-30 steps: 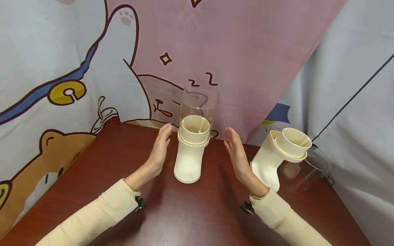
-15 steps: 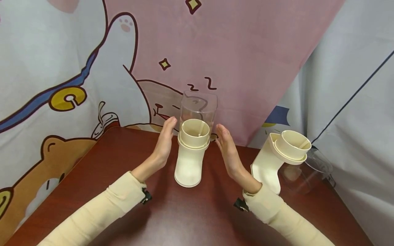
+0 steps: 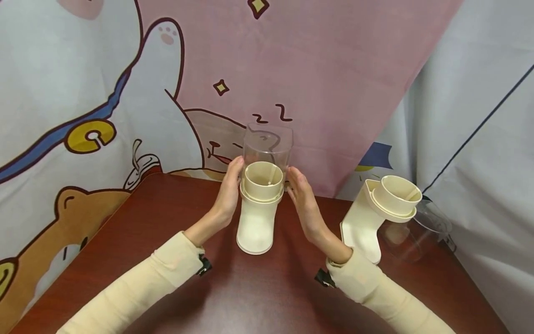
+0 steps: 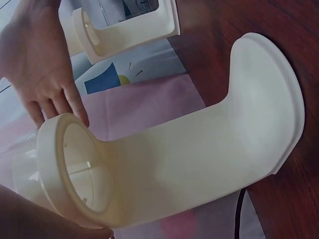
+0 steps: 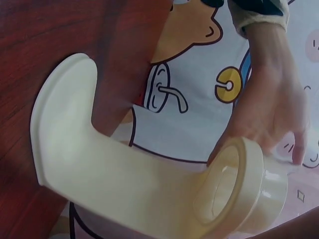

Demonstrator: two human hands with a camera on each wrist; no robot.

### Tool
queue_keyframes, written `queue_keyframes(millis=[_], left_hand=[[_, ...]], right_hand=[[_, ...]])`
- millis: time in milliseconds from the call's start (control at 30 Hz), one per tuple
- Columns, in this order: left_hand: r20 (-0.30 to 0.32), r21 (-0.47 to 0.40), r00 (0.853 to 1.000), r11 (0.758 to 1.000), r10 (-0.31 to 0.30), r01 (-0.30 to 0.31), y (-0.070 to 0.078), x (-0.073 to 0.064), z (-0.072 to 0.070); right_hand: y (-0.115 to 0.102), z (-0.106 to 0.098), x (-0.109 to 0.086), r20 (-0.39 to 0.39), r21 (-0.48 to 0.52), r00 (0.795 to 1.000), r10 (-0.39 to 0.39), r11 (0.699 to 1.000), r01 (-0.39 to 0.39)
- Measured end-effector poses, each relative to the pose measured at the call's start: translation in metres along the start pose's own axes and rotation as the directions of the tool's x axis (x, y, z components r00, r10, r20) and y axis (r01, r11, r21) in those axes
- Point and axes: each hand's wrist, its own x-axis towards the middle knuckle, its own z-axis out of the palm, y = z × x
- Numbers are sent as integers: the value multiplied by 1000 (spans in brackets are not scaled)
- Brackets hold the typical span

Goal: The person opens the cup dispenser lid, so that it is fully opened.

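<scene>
A cream plastic stand [image 3: 255, 222] with a flat foot, an upright column and a round ring [image 3: 263, 181] on top stands on the table. Behind its ring rises a clear container [image 3: 269, 141]. My left hand [image 3: 225, 195], fingers straight, lies along the left side of the ring, at or very near it; contact is hard to tell. On the other side my right hand [image 3: 306, 206] has its fingers extended, fingertips close to the ring and clear container. In the left wrist view the right palm [image 4: 37, 62] faces the ring. The right wrist view has the left hand [image 5: 271, 104] beside the ring.
A second cream stand [image 3: 360, 232] with a similar ring stands to the right on the brown table [image 3: 258, 287]. Beside it is another clear container [image 3: 410, 236]. A printed cloth [image 3: 333, 83] hangs behind the table. A dark cable [image 4: 240, 211] runs behind the nearer stand.
Both hands have moved inward from either side toward the ring of the nearer stand. The two stands stay in place; the view has tilted slightly.
</scene>
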Motion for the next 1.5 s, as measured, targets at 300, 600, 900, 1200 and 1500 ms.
queue_keyframes(millis=[300,600,900,1200,1500], left_hand=[[-78,-21,997,1000,-4,3,-3,-16,21],[-135,33,990,999,40,-36,-2,-44,44],[-144,-1,990,1000,-2,2,0,-47,45],[-168,8,984,998,67,-67,-20,-6,17],[-102,25,988,994,112,-110,-42,4,8]], right_hand=[[4,17,-2,-7,-9,999,32,999,-32],[12,19,8,-89,7,996,-9,1000,10],[16,11,9,-80,-5,997,-22,1000,22],[13,-2,-19,-72,19,996,-45,999,46],[25,9,-31,8,-31,998,-60,998,61]])
